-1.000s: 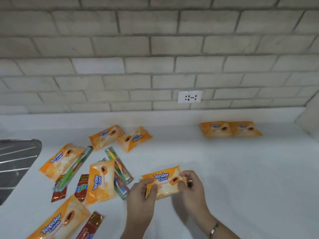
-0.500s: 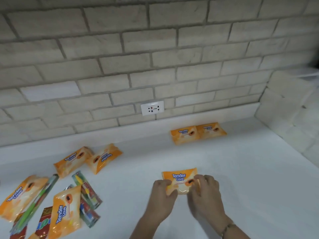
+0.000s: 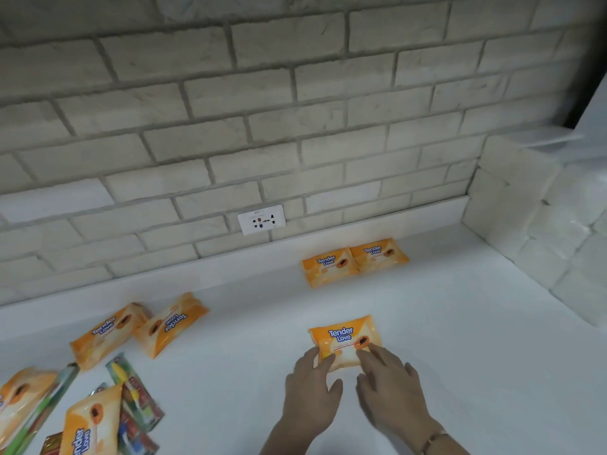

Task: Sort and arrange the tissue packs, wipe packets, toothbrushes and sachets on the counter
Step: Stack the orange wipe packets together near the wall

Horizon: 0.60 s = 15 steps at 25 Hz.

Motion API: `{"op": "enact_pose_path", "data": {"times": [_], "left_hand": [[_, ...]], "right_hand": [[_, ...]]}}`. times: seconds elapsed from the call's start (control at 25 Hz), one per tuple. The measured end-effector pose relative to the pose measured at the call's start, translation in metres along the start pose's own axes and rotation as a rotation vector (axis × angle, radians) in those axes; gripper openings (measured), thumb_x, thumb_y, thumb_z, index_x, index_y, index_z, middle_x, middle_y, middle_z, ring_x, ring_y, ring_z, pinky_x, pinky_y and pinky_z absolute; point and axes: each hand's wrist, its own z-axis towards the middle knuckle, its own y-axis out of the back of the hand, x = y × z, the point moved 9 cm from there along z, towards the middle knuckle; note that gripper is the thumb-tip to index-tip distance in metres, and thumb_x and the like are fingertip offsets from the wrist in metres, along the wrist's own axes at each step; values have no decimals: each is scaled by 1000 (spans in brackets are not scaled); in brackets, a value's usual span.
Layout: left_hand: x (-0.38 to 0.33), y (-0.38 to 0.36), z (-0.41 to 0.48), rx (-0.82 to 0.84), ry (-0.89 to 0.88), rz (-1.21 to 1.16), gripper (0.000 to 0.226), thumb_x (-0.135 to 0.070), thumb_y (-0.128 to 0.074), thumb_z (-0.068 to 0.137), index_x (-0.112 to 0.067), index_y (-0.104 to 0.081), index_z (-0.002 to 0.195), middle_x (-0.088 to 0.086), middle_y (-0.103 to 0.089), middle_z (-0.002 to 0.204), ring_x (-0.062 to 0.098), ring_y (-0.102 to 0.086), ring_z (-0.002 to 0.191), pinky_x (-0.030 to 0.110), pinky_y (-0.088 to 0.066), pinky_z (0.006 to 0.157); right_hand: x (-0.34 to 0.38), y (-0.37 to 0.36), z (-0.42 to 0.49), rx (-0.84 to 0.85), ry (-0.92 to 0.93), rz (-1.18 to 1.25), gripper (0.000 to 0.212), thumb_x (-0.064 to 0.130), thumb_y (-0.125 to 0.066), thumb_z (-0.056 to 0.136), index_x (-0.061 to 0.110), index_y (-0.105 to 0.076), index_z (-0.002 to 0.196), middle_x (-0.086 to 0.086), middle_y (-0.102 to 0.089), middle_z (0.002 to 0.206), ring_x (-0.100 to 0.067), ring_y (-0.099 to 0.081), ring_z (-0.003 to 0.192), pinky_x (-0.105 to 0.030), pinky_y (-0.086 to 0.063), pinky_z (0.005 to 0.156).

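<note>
An orange Tender Love wipe pack point(image 3: 345, 336) lies flat on the white counter point(image 3: 460, 356), in front of me. My left hand point(image 3: 312, 399) and my right hand point(image 3: 391, 392) rest their spread fingertips on its near edge, thumbs off it. Two matching packs point(image 3: 328, 266) point(image 3: 377, 254) sit side by side against the back ledge. At the left lie two more packs point(image 3: 108, 333) point(image 3: 170, 323). Below them is a heap of packs point(image 3: 92, 421), packaged toothbrushes point(image 3: 134, 395) and a red sachet point(image 3: 51, 444).
A brick wall runs along the back with a white socket point(image 3: 261, 220) just above the ledge. A brick side wall point(image 3: 542, 224) closes the counter at the right. Bare counter lies between the held pack and the back pair.
The pack has moved away from me toward the back pair and now lies flat. My fingers have loosened from pinching its ends to resting on its near edge. The view has swung right.
</note>
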Motion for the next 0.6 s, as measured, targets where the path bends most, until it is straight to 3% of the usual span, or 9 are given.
{"op": "enact_pose_path", "data": {"times": [0.12,0.24,0.36,0.48,0.6], "left_hand": [[-11,-17,11,30,-23,199,54,-56,-49,80,-42,-62,130,-1,-53,148,27,-49,133,45,-59,81],[-24,-34,31,72,-43,233,54,-59,-47,80,-38,-66,126,-7,-65,135,21,-67,118,44,-62,75],[-48,-29,55,90,-74,268,53,-56,-43,88,-35,-62,134,-8,-60,142,22,-60,129,54,-56,88],[-74,-35,80,187,-105,244,59,-52,-29,102,-32,-26,158,-5,-20,168,26,-18,155,60,-24,117],[-98,-42,108,218,-100,249,62,-53,-27,105,-31,-13,161,-6,-7,171,25,-10,156,57,-21,119]], "right_hand": [[-16,2,8,12,-23,-6,58,44,-35,101,43,-22,157,17,-14,169,-10,-13,156,-56,-14,123],[-33,9,23,2,-51,-10,58,46,-32,102,45,-19,158,18,-12,170,-11,-10,157,-61,-9,123],[-53,21,44,-6,-89,1,55,48,-31,102,44,-23,156,18,-15,169,-10,-15,156,-66,-7,121],[-74,35,65,-17,-118,10,54,47,-33,101,43,-27,154,18,-20,167,-10,-20,154,-69,-6,120],[-96,47,88,-10,-148,11,56,46,-35,100,43,-26,155,17,-21,167,-10,-19,155,-69,-6,119]]}}
